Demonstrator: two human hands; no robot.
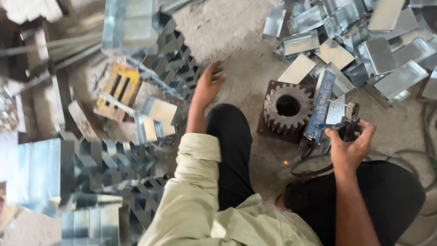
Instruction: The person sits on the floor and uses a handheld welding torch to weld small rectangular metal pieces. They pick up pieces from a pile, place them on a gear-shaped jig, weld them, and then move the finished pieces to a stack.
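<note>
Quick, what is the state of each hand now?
Left hand: fingers curled, blurred, reaching toward the zigzag metal strips; whether it holds anything cannot be told.
Right hand: closed on a dark tool.

Dark welding holder, gripped at right of centre in the frame, thin rod poking up and left from it toward a blue packet. Folded sheet-metal pieces, shiny grey, stacked zigzag at upper left of centre, just beside the raised fingers. Rusty toothed gear, flat on a brown plate, centre right, beside the holder.
</note>
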